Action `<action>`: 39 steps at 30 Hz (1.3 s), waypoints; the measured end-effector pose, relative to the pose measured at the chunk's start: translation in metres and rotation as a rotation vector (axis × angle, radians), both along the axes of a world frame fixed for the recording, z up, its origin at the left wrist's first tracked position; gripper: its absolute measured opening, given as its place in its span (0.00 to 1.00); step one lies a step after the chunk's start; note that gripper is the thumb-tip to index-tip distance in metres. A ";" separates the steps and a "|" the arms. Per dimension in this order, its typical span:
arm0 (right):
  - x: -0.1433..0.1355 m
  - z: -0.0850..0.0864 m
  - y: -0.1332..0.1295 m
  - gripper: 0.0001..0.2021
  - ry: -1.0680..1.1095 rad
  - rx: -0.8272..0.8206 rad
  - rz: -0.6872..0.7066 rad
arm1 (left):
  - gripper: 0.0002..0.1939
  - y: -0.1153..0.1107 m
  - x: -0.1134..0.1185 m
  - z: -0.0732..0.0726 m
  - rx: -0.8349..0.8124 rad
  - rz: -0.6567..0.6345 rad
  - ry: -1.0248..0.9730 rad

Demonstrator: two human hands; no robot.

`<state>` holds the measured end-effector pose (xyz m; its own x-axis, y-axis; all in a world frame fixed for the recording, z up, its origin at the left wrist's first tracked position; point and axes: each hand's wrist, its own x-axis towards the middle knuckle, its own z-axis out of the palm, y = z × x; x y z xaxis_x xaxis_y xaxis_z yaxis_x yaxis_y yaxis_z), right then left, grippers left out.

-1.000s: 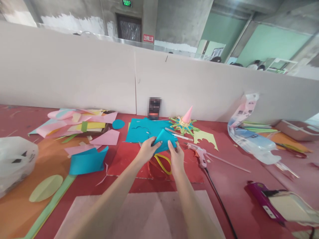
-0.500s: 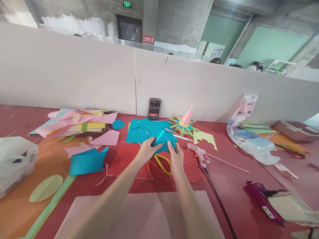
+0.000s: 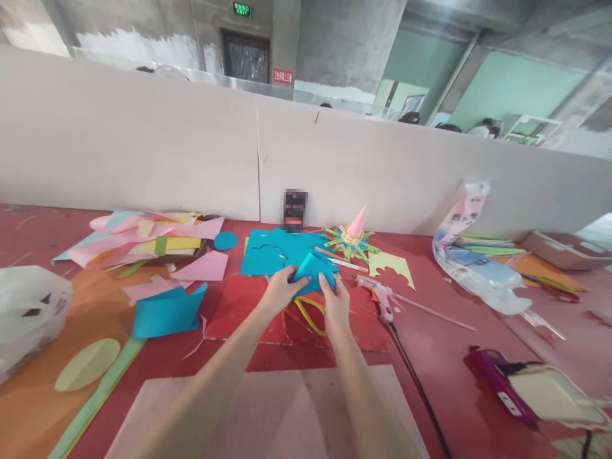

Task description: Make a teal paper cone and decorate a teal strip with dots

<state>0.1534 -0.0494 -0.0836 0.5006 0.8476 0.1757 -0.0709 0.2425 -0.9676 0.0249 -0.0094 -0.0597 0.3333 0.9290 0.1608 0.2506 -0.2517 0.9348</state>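
A rolled piece of blue paper [image 3: 310,269] is held between both hands over the red sheet [image 3: 239,312]. My left hand [image 3: 282,287] grips its left side, fingers closed on it. On the right edge, my right hand [image 3: 335,298] pinches the same paper with the thumb in front. Just below the hands are the yellow-handled scissors [image 3: 313,317]. Behind them lies a flat blue sheet [image 3: 262,252] with a scalloped cutout. A pink cone [image 3: 356,223] stands on a woven base with green and blue spokes. The pink glue gun [image 3: 382,298] rests to the right.
Paper scraps [image 3: 157,233] pile up at the left, near a curled blue piece [image 3: 167,312] and a white plastic bag [image 3: 29,312]. At the right are a clear plastic wrapper [image 3: 482,274], a purple power strip [image 3: 502,386] and a brown bin [image 3: 568,248]. A white partition [image 3: 143,140] runs behind.
Both hands keep hold of the blue paper, nearly in place. The whole view has shifted very slightly.
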 end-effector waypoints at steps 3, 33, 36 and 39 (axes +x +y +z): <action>0.000 -0.002 0.000 0.18 -0.011 -0.002 0.016 | 0.16 0.000 0.000 0.000 0.005 0.000 0.002; 0.001 0.009 -0.003 0.11 -0.060 -0.040 0.111 | 0.17 0.005 -0.023 0.018 -0.014 -0.059 -0.007; 0.007 0.007 -0.003 0.12 -0.036 -0.036 0.023 | 0.20 0.008 -0.028 0.016 -0.176 -0.114 -0.088; 0.014 0.004 -0.001 0.14 0.020 -0.044 -0.098 | 0.22 0.013 -0.034 0.015 -0.279 -0.136 -0.151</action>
